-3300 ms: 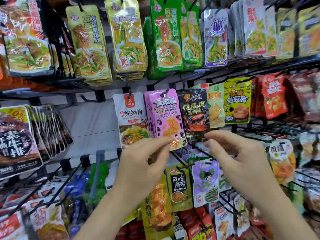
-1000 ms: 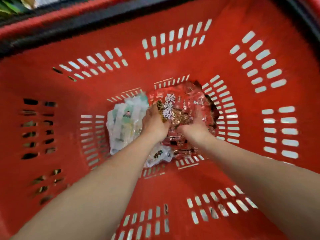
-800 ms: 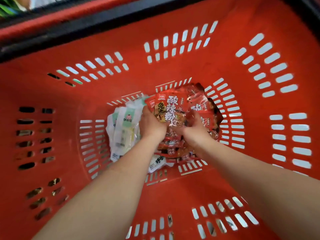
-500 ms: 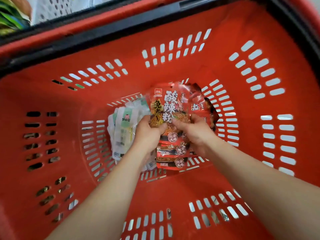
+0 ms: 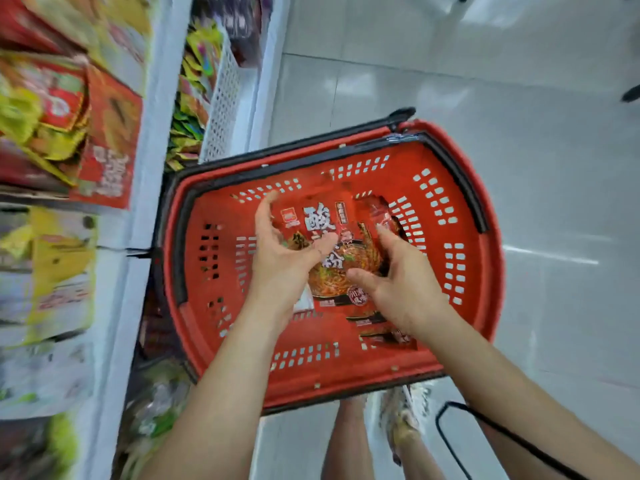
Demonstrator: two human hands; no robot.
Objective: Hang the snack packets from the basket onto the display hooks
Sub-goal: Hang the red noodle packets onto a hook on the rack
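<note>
Plainly, the weak point is the grip itself: the left hand (image 5: 282, 261) and the right hand (image 5: 401, 285) clasp a bundle of red snack packets (image 5: 329, 220) between them, each thumb laid across the printed front and the fingers curled round a side edge. The bundle is held above the open basket (image 5: 346, 362), not resting in it. It is not squared up either; the lowest packets (image 5: 388, 337) fan out beneath the right hand, and glossy film like this probably slides easily, sheet on sheet. If either hand eases off to shift its hold, I judge that one or more could slip free and drop back into the basket or onto the tiled floor (image 5: 519, 168) beside it. The second risk is aim. The display hooks are not in view, the shelves (image 5: 152, 98) at the left are blurred, and I cannot see the hang holes at the packets' tops. A hurried swing toward the rack could therefore meet a hook off the hole and crumple or tear the header.
</note>
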